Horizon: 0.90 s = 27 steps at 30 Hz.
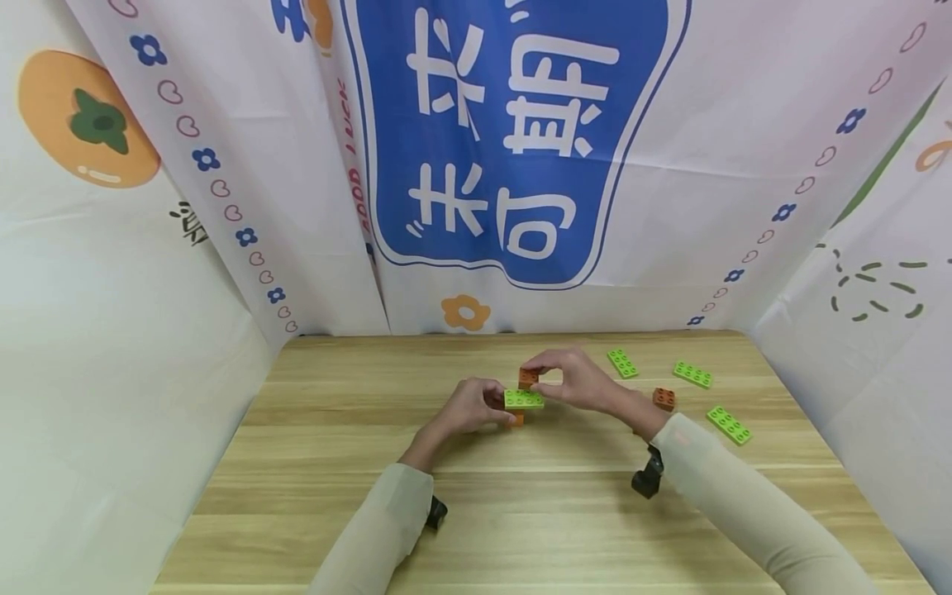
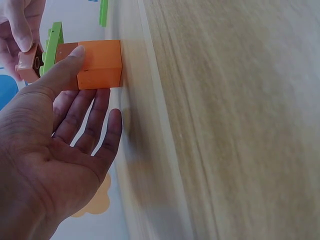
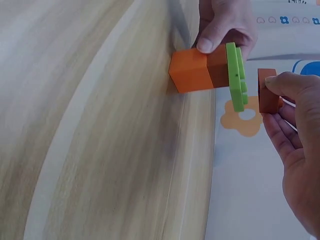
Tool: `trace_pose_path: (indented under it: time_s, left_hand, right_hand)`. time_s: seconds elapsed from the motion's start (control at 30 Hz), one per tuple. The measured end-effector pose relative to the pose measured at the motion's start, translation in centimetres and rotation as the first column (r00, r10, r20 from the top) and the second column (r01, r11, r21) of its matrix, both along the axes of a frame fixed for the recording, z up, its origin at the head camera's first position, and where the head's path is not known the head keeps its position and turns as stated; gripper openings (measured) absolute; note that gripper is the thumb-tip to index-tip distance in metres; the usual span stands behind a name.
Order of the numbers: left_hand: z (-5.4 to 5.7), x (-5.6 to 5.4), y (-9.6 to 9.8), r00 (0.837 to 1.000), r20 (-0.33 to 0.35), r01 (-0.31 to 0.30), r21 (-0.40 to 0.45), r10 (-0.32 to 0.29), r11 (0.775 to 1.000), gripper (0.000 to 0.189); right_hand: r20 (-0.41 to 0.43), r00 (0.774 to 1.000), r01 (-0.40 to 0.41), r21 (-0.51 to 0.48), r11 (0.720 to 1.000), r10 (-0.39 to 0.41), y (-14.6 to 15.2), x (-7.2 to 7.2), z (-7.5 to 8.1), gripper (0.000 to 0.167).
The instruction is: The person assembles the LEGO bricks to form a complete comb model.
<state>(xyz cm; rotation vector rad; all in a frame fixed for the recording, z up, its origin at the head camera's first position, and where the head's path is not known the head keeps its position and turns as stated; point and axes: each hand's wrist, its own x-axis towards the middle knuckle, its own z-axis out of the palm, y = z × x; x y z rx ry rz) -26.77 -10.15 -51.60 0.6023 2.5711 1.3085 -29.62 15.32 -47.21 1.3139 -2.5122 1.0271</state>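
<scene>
My left hand [image 1: 470,405] holds a small stack of toy building bricks on the wooden table, thumb on one side and fingers on the other. The stack has an orange block [image 2: 102,62] at the bottom, a brown brick [image 3: 217,65] above it and a lime-green studded plate [image 1: 524,399] on top. Between thumb and fingers, my right hand [image 1: 580,380] pinches another brown brick [image 3: 268,92] just above the green plate. In the right wrist view a gap shows between that brick and the plate's studs.
On the table's right side lie loose lime-green plates, one near the back [image 1: 622,364], one farther right [image 1: 693,374] and one nearer [image 1: 729,425]. A brown brick [image 1: 664,399] sits among them, beside my right forearm. Printed cloth [image 1: 320,273] hangs behind the table.
</scene>
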Motion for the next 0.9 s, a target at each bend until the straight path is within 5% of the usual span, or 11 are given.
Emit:
trace_pose_path:
  time_s: [0.9]
  left_hand:
    - [-0.1,0.1,0.0,1.000,-0.006,0.016,0.019,-0.016,1.000,0.025]
  right_hand:
    - [0.013,0.993,-0.115,-0.010,0.993,0.115,-1.7,0.6,-0.6,0.033]
